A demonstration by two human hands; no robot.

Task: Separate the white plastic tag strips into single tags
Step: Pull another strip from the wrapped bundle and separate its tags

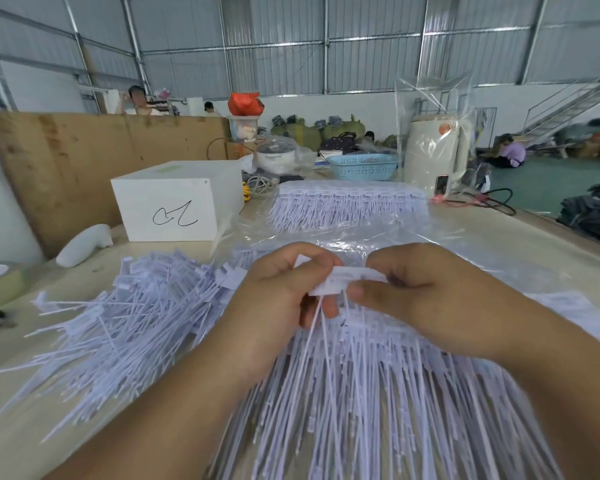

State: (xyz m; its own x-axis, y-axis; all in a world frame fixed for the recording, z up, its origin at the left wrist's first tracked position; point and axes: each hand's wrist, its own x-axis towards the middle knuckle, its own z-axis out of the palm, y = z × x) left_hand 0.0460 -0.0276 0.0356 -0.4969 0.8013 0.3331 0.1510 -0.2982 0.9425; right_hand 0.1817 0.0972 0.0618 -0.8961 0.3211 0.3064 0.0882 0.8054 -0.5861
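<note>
Hands up over the table [499, 237], left hand [284, 292] and right hand [426, 289] both pinching one short tag strip [347, 280] by its flat heads. Best snapped with a small twist at the joint, thumbs close. Thin, bendy white plastic, long stiff tails. Loose tags [136, 313] heaped left; uncut strips [378, 393] fanned beneath.

We count two hands: left hand [284, 292] and right hand [426, 299], sharing one short strip of tags [343, 280]. We list one loose pile of single tags [125, 323], too many to number; two stacks of uncut strips, near stack [378, 393] and far stack [347, 202]; one white box [174, 202]; one blue basket [362, 167]; one tape roll [0, 282]; one cream kettle [433, 150].
</note>
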